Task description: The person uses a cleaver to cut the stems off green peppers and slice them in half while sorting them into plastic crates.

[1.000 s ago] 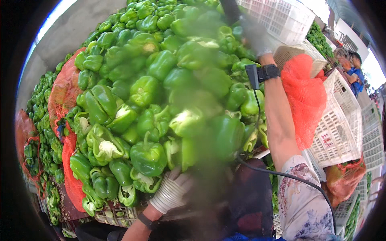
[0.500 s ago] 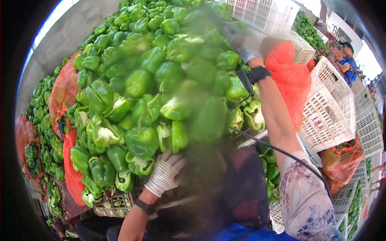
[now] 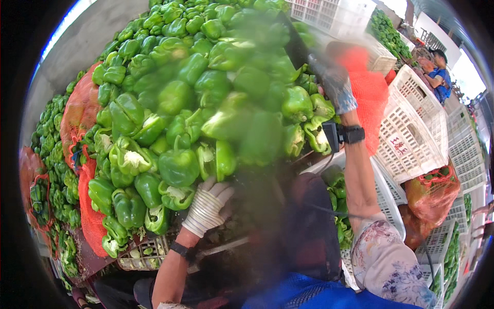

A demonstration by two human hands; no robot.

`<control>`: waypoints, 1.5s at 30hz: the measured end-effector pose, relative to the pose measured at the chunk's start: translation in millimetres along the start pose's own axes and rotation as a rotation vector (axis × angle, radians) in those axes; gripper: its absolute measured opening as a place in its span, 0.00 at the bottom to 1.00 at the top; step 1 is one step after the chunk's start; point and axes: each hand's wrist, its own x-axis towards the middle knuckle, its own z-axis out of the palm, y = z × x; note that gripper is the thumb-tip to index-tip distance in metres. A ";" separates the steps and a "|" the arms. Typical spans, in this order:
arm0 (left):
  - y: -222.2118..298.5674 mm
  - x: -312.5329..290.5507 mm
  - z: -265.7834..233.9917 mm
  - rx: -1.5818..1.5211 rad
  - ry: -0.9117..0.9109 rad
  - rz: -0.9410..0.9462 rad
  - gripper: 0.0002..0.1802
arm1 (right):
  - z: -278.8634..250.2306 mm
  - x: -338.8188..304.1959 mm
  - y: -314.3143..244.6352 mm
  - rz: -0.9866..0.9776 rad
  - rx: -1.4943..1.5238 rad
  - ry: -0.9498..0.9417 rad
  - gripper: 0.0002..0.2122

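Observation:
My left hand (image 3: 207,207), in a white striped glove, is at the near edge of a big heap of green bell peppers (image 3: 177,167). Its fingers are loosely stretched and touch the cut peppers there; nothing shows in them. My right hand (image 3: 334,85), gloved and partly blurred, is closed around a knife (image 3: 295,44) with a dark, broad blade pointing away over the far right of the heap. A black device with a cable sits at the right wrist. Several halved peppers (image 3: 131,157) show pale insides. A blurred smear hides the middle of the view.
A red mesh sack (image 3: 366,98) stands beside my right hand. White plastic crates (image 3: 411,136) are stacked at the right, near a filled mesh sack (image 3: 432,193). Another crate (image 3: 388,193) with peppers is by my right forearm. A person in blue (image 3: 440,77) is farther back.
My right hand has drawn back toward me and to the right, and the knife blade now shows more plainly. The left hand stays nearly where it was.

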 end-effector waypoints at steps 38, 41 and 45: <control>-40.5 407.4 17.8 -0.747 0.128 -0.478 0.37 | -77.3 -193.6 52.0 0.487 0.468 0.263 0.19; -47.8 385.8 -14.1 -1.146 0.231 -0.527 0.29 | -70.4 -187.2 46.3 0.542 0.520 0.204 0.19; -36.5 335.1 -52.4 -1.066 0.353 -0.608 0.25 | -63.4 -173.7 50.8 0.595 0.606 0.180 0.18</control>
